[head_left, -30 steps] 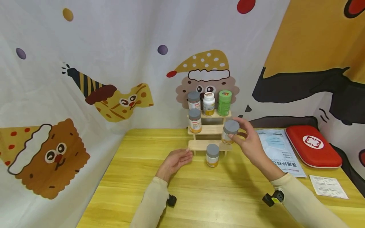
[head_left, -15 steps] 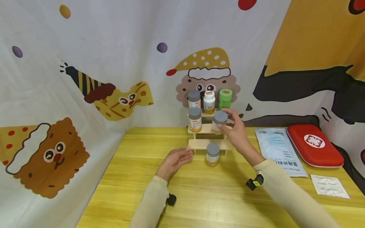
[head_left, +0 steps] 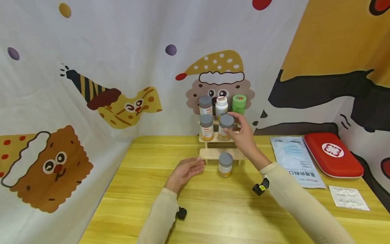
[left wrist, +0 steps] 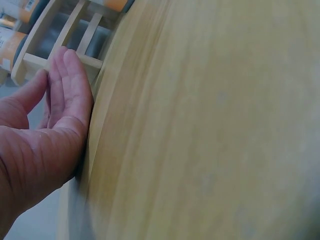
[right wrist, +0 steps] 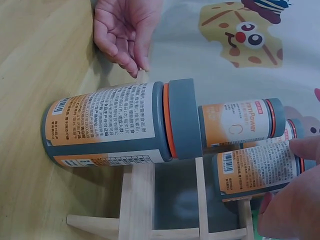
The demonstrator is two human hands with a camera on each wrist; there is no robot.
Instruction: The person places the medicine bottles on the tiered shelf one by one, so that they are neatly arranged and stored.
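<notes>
My right hand [head_left: 243,135] pinches a grey-lidded supplement bottle [head_left: 224,128] by its upper part, upright at the middle step of a small wooden tiered rack [head_left: 210,154]. In the right wrist view that held bottle [right wrist: 257,170] lies close beside another grey-lidded bottle [right wrist: 243,121], left of it in the head view. With relaxed fingers, my left hand [head_left: 186,171] rests on the table at the rack's left front corner, its fingertips at the rack [left wrist: 60,37] in the left wrist view. A further grey-lidded bottle [head_left: 225,165] stands on the table before the lowest step.
On the top step are a grey-lidded bottle [head_left: 205,105], a white bottle [head_left: 221,106] and a green container [head_left: 239,103]. To the right lie a mask packet [head_left: 297,161], a red zip case [head_left: 333,154] and a blister sheet [head_left: 348,197]. A patterned cloth hangs behind.
My right hand has carried its bottle left and back, from above the rack's right end to the middle step beside the other bottle. The left hand has stayed in place.
</notes>
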